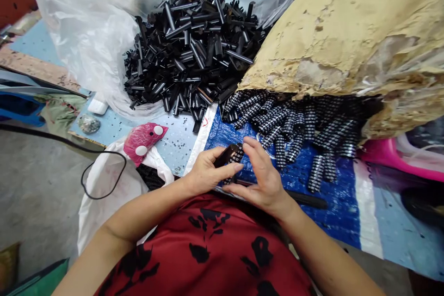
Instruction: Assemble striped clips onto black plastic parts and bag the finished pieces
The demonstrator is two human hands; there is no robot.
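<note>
In front of my waist, my left hand (206, 171) is closed around a dark, glossy tube-like piece (227, 155), with the thumb laid across it. Against it lies a black strip with pale square dots (237, 153), partly hidden by my fingers. My right hand (262, 178) curves around the dotted strip from the other side, fingertips near its upper end and thumb near its lower end. A dark rod (307, 200) lies beside my right wrist. Just beyond my hands, several black cylinders with pale square dots (286, 125) lie on a blue plastic sheet (258, 208).
A heap of black plastic tube pieces (194, 46) spills from a clear plastic bag (93, 32). A torn yellow paper sack (329, 32) leans at right, above a pink basin (398, 159). At left are a pink packet (144, 141), a white bag (111, 180) and a black cable (120, 155).
</note>
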